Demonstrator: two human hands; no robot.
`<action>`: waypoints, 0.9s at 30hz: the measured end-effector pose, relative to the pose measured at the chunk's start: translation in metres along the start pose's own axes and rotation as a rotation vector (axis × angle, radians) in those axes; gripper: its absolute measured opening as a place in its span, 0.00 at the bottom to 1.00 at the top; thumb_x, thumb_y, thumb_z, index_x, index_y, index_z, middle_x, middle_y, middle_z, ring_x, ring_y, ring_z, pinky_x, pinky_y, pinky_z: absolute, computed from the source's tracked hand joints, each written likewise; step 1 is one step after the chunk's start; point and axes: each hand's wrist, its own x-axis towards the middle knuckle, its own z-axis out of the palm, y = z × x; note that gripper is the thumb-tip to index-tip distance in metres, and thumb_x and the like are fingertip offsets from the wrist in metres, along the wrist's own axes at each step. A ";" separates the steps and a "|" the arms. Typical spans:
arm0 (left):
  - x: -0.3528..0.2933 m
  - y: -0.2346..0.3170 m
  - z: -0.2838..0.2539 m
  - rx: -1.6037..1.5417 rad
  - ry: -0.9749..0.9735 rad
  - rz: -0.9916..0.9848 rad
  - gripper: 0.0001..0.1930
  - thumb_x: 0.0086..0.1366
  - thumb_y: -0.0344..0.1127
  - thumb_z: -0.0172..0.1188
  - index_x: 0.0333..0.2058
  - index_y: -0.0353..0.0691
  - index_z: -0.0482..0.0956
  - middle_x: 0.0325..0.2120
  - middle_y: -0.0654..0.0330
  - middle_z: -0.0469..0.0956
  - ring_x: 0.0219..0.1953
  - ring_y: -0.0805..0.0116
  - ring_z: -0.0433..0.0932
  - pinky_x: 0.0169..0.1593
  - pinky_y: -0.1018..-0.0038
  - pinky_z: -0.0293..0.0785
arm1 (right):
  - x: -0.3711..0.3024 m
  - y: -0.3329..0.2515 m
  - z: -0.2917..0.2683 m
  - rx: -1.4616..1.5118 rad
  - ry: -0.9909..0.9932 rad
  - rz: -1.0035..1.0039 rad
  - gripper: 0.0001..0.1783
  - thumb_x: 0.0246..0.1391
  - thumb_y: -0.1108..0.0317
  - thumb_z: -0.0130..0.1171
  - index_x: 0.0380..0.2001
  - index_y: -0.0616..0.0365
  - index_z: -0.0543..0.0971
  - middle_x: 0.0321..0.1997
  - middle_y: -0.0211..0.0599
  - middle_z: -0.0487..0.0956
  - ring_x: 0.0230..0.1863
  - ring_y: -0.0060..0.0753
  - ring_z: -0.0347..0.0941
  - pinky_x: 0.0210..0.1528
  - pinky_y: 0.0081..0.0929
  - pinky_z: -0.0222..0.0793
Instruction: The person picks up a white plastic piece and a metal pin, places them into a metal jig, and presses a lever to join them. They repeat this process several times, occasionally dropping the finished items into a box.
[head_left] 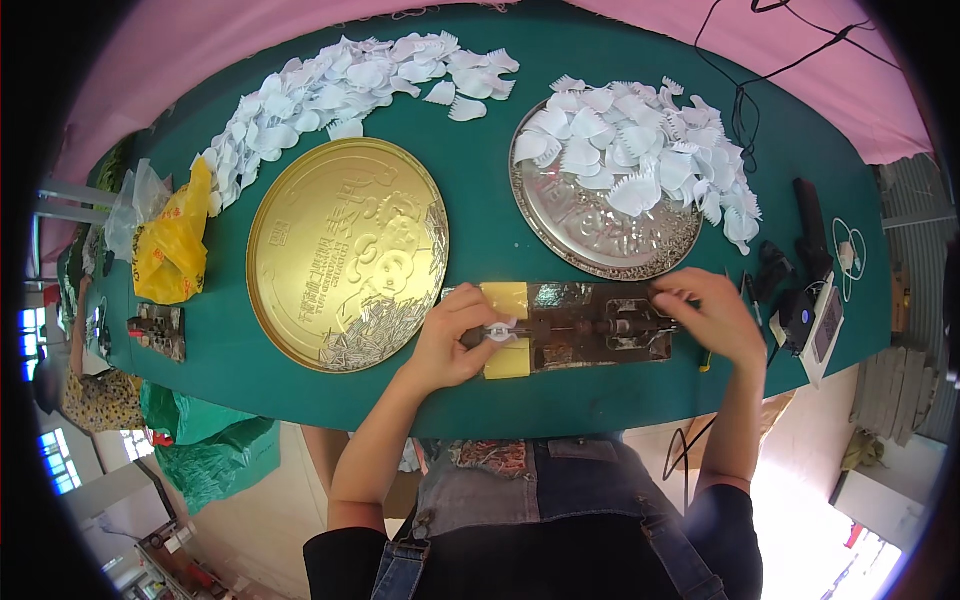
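Note:
My left hand (452, 340) is closed on a small white toothed plastic piece (502, 330), held at the left end of a metal clamp fixture (600, 325) on the green table. Yellow pads (506, 362) lie at that end. By the fixture's right end, my right hand (712, 312) has its fingers curled together; what they hold, if anything, is too small to make out. Beyond the fixture, a silver round tray (600, 245) bears a heap of white toothed pieces (640, 145) and small metal bits. Left of my left hand, a gold round tray (330, 220) carries thin metal pins (365, 330).
Another heap of white pieces (330, 85) spreads along the far left. A yellow plastic bag (172, 245) and a small metal device (158, 330) sit at the left. Dark tools (775, 265), a white-edged device (822, 330) and black cables (742, 105) occupy the right side.

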 end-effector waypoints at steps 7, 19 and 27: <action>0.000 0.001 0.001 -0.017 0.010 -0.003 0.07 0.51 0.25 0.69 0.31 0.36 0.82 0.25 0.60 0.75 0.29 0.61 0.71 0.35 0.69 0.67 | -0.033 0.066 -0.031 -0.185 0.041 0.159 0.26 0.63 0.48 0.55 0.27 0.62 0.82 0.21 0.36 0.77 0.21 0.35 0.70 0.29 0.32 0.66; 0.001 -0.003 0.001 0.019 0.008 0.020 0.09 0.51 0.25 0.70 0.32 0.36 0.83 0.25 0.59 0.74 0.30 0.61 0.70 0.35 0.70 0.66 | -0.029 0.022 0.005 0.895 0.246 -0.371 0.32 0.68 0.51 0.37 0.42 0.72 0.80 0.40 0.49 0.74 0.49 0.43 0.68 0.58 0.35 0.56; 0.001 0.000 -0.001 0.032 -0.034 0.001 0.09 0.51 0.26 0.71 0.33 0.36 0.84 0.25 0.59 0.75 0.30 0.61 0.71 0.35 0.70 0.67 | -0.033 0.057 -0.008 0.977 0.248 -0.202 0.31 0.67 0.47 0.45 0.50 0.70 0.76 0.33 0.37 0.76 0.36 0.30 0.71 0.45 0.29 0.65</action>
